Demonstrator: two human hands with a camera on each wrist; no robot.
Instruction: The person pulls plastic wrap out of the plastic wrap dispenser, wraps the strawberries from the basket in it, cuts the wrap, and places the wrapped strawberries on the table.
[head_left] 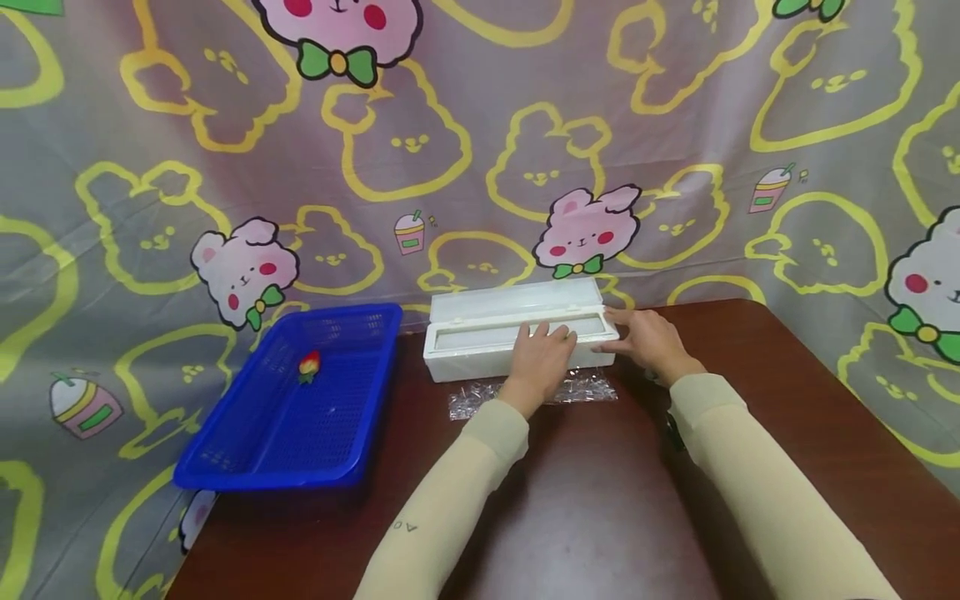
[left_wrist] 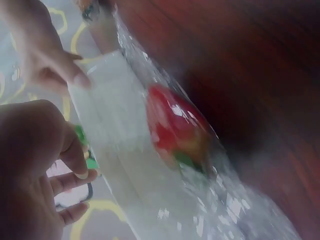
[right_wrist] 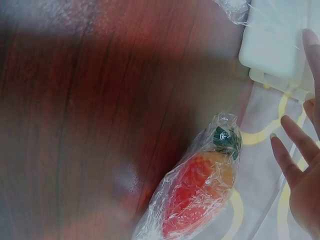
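Light hands count at a long white box (head_left: 461,365)

A person works two-handed on the box, which sits lid (head_left: 513,302) up at the far side of the table (head_left: 600,508). The left hand (head_left: 536,365) lies over its front, fingers spread; I cannot tell how hard they press. The right hand (head_left: 652,342) pinches the right end between thumb and forefinger, its other fingers fanned clear. Doing this well seems to mean anchoring that end while the left bears down lightly and evenly: the crinkled clear film (head_left: 467,402) just in front could snag if the box slides. A wrapped strawberry (left_wrist: 175,130) lies beside the box in the left wrist view; a second wrapped strawberry (right_wrist: 197,192) shows in the right, and both want clearance from the sleeves (head_left: 491,433). A blue basket (head_left: 262,479) stands apart, leftward.
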